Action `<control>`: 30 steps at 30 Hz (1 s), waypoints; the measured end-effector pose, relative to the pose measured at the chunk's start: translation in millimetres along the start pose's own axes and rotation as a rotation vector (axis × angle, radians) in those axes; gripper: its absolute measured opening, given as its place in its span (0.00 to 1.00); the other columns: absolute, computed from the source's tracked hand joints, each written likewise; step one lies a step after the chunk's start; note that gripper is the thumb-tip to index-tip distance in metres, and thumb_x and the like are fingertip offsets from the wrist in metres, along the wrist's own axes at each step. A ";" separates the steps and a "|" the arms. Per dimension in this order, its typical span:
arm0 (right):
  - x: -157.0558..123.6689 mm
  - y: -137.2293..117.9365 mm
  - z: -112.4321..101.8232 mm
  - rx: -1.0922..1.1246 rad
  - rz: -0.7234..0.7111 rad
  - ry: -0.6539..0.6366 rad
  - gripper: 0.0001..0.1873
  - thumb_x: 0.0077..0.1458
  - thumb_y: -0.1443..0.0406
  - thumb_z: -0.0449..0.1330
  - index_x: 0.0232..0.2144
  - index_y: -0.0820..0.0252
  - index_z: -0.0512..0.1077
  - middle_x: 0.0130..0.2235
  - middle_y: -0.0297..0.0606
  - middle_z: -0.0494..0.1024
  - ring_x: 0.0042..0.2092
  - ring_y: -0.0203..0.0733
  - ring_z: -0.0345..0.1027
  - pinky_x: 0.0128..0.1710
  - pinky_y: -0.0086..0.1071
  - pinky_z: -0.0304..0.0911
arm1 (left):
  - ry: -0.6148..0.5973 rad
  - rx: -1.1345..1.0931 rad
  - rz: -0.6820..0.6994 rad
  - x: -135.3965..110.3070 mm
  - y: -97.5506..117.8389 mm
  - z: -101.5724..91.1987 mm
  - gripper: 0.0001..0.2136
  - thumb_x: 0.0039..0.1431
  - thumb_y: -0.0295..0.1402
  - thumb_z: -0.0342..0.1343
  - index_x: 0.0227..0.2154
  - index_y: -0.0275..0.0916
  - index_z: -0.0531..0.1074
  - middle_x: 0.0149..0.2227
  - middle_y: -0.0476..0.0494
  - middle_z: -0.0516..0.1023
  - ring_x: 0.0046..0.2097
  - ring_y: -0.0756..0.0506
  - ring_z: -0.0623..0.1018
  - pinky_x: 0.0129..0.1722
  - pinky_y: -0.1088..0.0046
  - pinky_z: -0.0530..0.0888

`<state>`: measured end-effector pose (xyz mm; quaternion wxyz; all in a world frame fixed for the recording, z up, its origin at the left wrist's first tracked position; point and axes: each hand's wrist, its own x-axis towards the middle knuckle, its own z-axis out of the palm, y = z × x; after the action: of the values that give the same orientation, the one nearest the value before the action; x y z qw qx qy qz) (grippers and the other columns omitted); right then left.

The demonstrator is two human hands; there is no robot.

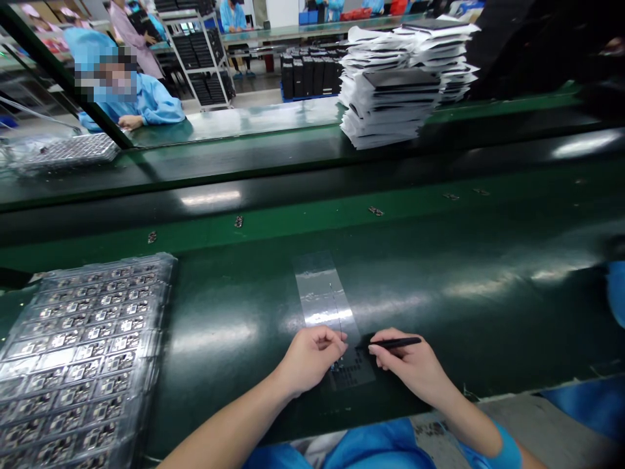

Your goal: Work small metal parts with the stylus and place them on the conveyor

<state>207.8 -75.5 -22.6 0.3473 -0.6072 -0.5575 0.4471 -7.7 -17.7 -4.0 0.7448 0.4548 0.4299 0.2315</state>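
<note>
My left hand (315, 357) is closed, thumb against fingertips, at the lower part of a clear plastic sheet (319, 290) on the green bench. A thin dark wire (336, 303) runs up the sheet from those fingertips. Just below them lie small shiny bits, too small to name, and rows of small dark pieces (349, 374) on the sheet's near end. My right hand (407, 365) is wrapped round a black pen-like tool (395, 342), held nearly level to the right of the sheet. Its tip points left and stands apart from the left hand.
A stack of clear trays (88, 352) with small circuit boards stands at the left. Several small boards (239, 221) lie along a green belt (303, 218) beyond the bench. White-wrapped stacks (390, 85) stand farther back. A co-worker (141, 98) in blue sits at far left.
</note>
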 end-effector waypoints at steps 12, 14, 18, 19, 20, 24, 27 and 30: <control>-0.8 -2.9 0.1 0.021 0.022 0.026 0.09 0.57 0.59 0.60 0.32 0.60 0.75 0.21 0.33 0.74 0.23 0.39 0.70 0.24 0.29 0.67 | -0.010 0.005 0.006 0.2 -1.7 -1.1 0.12 0.52 0.40 0.62 0.26 0.35 0.73 0.44 0.34 0.79 0.48 0.39 0.78 0.53 0.60 0.70; -0.6 -3.9 0.3 0.014 0.019 0.035 0.10 0.57 0.59 0.60 0.32 0.60 0.75 0.21 0.34 0.75 0.23 0.39 0.70 0.24 0.29 0.68 | -0.010 0.012 0.000 -0.2 -0.6 -0.8 0.12 0.52 0.40 0.63 0.26 0.35 0.73 0.44 0.33 0.79 0.48 0.39 0.78 0.52 0.60 0.70; -1.1 -5.1 2.2 -0.063 -0.029 0.055 0.10 0.56 0.59 0.60 0.31 0.60 0.76 0.23 0.35 0.75 0.23 0.40 0.70 0.23 0.30 0.66 | -0.003 -0.001 -0.006 -0.8 1.1 0.3 0.13 0.50 0.41 0.63 0.26 0.35 0.73 0.45 0.33 0.79 0.48 0.39 0.78 0.52 0.60 0.70; -1.3 -4.8 2.8 -0.067 -0.034 0.056 0.10 0.56 0.59 0.60 0.31 0.60 0.76 0.23 0.35 0.75 0.23 0.40 0.70 0.23 0.30 0.66 | 0.001 -0.006 -0.008 -0.8 1.2 0.6 0.13 0.50 0.42 0.64 0.26 0.35 0.73 0.45 0.32 0.79 0.48 0.38 0.78 0.53 0.60 0.70; -1.5 -4.4 3.2 -0.063 -0.036 0.057 0.10 0.56 0.59 0.60 0.31 0.60 0.76 0.23 0.35 0.75 0.23 0.40 0.70 0.23 0.30 0.66 | 0.004 -0.011 -0.010 -0.7 1.1 0.9 0.14 0.49 0.42 0.64 0.25 0.35 0.73 0.44 0.32 0.79 0.48 0.38 0.78 0.53 0.60 0.70; -2.2 -3.3 3.0 0.008 -0.009 0.062 0.09 0.56 0.60 0.61 0.30 0.60 0.75 0.21 0.33 0.74 0.23 0.39 0.70 0.23 0.29 0.65 | 0.013 -0.022 -0.015 -0.5 2.9 1.7 0.13 0.48 0.42 0.65 0.25 0.35 0.74 0.44 0.34 0.79 0.47 0.38 0.78 0.52 0.61 0.70; -1.9 -7.7 1.9 0.103 0.029 0.077 0.09 0.56 0.61 0.61 0.28 0.60 0.74 0.20 0.33 0.74 0.22 0.38 0.70 0.24 0.28 0.65 | 0.040 -0.034 -0.031 -1.3 7.8 1.3 0.12 0.49 0.40 0.64 0.25 0.35 0.75 0.43 0.35 0.80 0.46 0.39 0.78 0.50 0.62 0.70; 0.9 -18.4 3.5 0.198 0.026 0.070 0.08 0.56 0.62 0.62 0.28 0.60 0.74 0.19 0.31 0.74 0.21 0.37 0.69 0.24 0.28 0.65 | 0.070 -0.066 -0.056 -1.9 12.2 -0.3 0.10 0.50 0.38 0.63 0.25 0.35 0.77 0.42 0.36 0.80 0.46 0.40 0.78 0.48 0.64 0.70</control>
<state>197.8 -72.3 -7.1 0.4188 -0.5926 -0.4902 0.4829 -8.3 -13.2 7.4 0.7502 0.4095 0.4601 0.2404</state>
